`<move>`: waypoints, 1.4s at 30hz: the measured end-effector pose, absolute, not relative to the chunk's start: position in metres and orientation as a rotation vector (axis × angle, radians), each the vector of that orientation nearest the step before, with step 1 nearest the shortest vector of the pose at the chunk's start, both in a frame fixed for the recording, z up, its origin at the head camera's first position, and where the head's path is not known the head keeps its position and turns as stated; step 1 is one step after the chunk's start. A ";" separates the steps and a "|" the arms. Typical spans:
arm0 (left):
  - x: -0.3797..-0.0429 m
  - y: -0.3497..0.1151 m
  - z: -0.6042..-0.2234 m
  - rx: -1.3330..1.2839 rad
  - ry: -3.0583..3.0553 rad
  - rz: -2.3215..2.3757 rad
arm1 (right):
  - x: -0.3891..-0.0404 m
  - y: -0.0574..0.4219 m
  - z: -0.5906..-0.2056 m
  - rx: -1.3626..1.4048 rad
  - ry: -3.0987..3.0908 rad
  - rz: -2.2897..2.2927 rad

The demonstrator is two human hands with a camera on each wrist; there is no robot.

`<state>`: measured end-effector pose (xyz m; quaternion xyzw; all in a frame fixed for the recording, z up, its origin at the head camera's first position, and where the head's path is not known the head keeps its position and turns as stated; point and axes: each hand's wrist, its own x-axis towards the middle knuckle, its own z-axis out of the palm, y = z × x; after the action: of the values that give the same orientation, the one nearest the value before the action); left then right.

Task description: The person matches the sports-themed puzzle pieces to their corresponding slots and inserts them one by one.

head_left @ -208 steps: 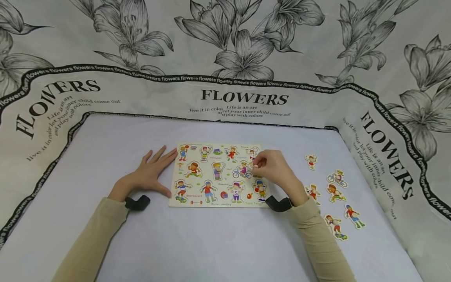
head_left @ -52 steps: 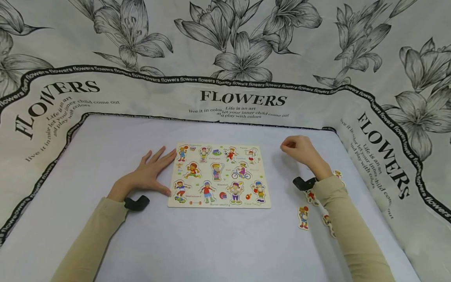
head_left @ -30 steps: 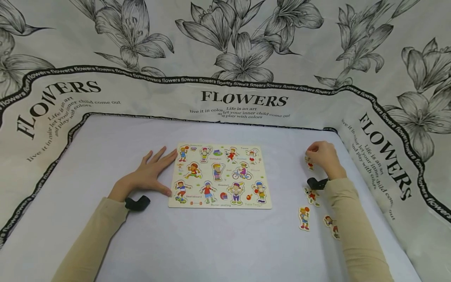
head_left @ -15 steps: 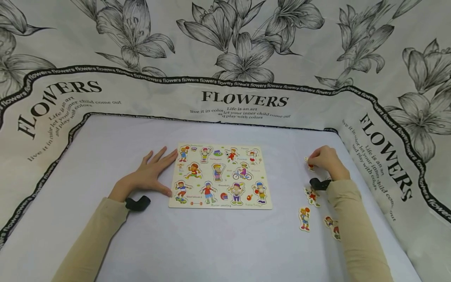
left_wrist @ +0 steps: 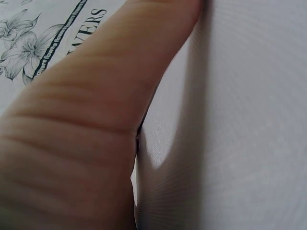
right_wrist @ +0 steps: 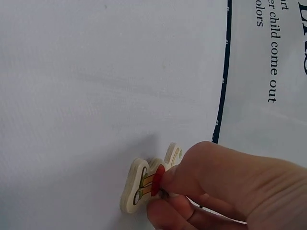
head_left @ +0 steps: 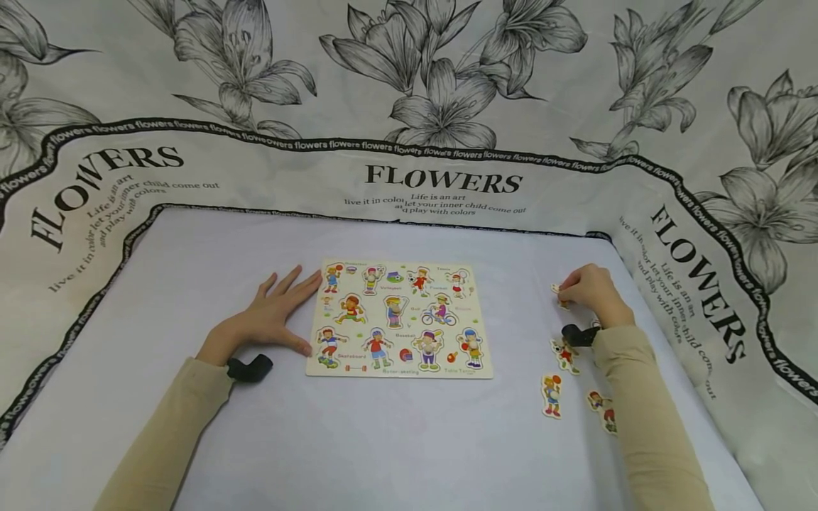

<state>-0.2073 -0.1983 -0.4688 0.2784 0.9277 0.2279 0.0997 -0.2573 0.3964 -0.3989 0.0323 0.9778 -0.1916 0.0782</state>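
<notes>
A wooden puzzle board (head_left: 399,319) printed with sporty children lies flat in the middle of the white cloth. My left hand (head_left: 276,310) rests flat on the cloth with straight fingers touching the board's left edge. My right hand (head_left: 589,289) is to the right of the board and pinches a small figure puzzle piece (head_left: 559,297) by its red knob (right_wrist: 158,180), one end tipped off the cloth (right_wrist: 96,96). In the left wrist view only a finger (left_wrist: 96,120) lying on the cloth shows.
Several loose figure pieces (head_left: 552,394) lie on the cloth beside my right forearm, one (head_left: 566,354) just under the wrist and another (head_left: 603,409) partly under the sleeve. A flower-printed sheet (head_left: 441,177) rises behind and to both sides.
My right hand left the board, swung right and came down on the small piece. Over the last half second it has hardly moved. The left hand stayed still.
</notes>
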 end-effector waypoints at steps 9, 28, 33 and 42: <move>-0.208 -0.198 -0.467 0.816 2.737 0.683 | -0.255 0.394 -0.397 0.101 2.932 -0.592; -0.208 -0.199 -0.468 0.819 2.735 0.690 | -0.257 0.387 -0.392 0.054 2.935 -0.597; -0.208 -0.199 -0.468 0.834 2.740 0.696 | -0.261 0.381 -0.391 0.062 2.923 -0.608; -0.207 -0.199 -0.467 0.837 2.743 0.693 | -0.265 0.368 -0.389 0.044 2.931 -0.615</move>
<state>-0.2068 -0.1992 -0.4673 0.2824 0.9254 0.2339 0.0954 -0.2648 0.3676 -0.3886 0.0145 0.9759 -0.2048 0.0734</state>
